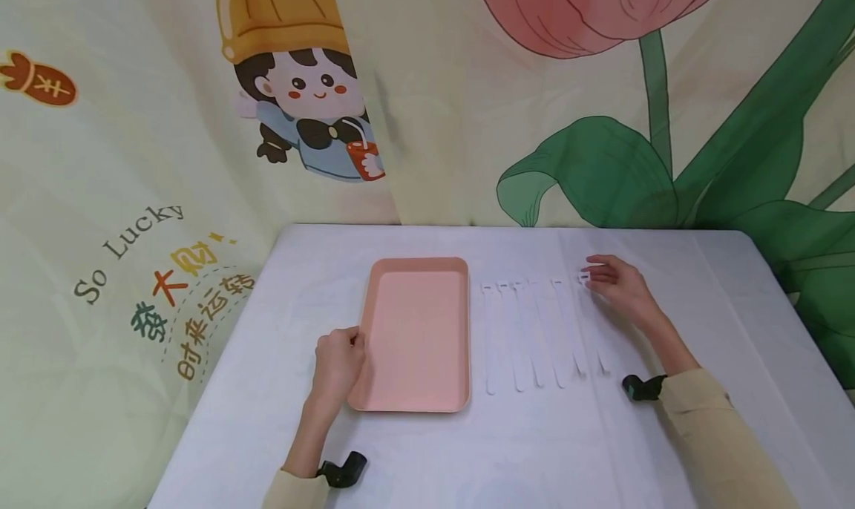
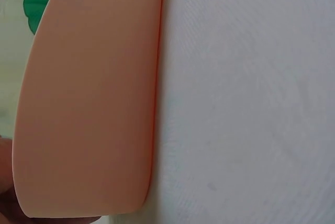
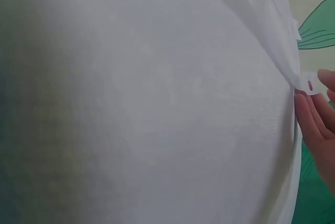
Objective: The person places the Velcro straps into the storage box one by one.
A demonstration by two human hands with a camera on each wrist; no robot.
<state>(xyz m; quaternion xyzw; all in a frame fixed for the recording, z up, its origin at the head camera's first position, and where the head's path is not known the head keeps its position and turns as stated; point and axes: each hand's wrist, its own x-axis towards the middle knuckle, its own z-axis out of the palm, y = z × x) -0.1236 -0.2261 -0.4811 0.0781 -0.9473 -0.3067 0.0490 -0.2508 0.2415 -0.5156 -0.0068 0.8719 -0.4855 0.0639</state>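
Observation:
A pink rectangular tray (image 1: 417,331) lies on the white-covered table. My left hand (image 1: 339,360) grips its left rim with curled fingers; the left wrist view shows the tray's side wall (image 2: 89,98) close up, with part of the fingers (image 2: 6,166) at its lower left edge. To the right of the tray, several slender white sticks (image 1: 519,338) lie in a row, each with a slotted tab on the far end and a bent near end. My right hand (image 1: 621,290) pinches the slotted tab (image 3: 310,84) of the rightmost stick between thumb and fingers.
White cloth covers the table (image 1: 534,450), with a fold running near the right hand. A printed curtain (image 1: 441,123) with a cartoon figure and a tulip hangs right behind the table's far edge. Black wrist cameras (image 1: 344,470) are strapped at both sleeve cuffs.

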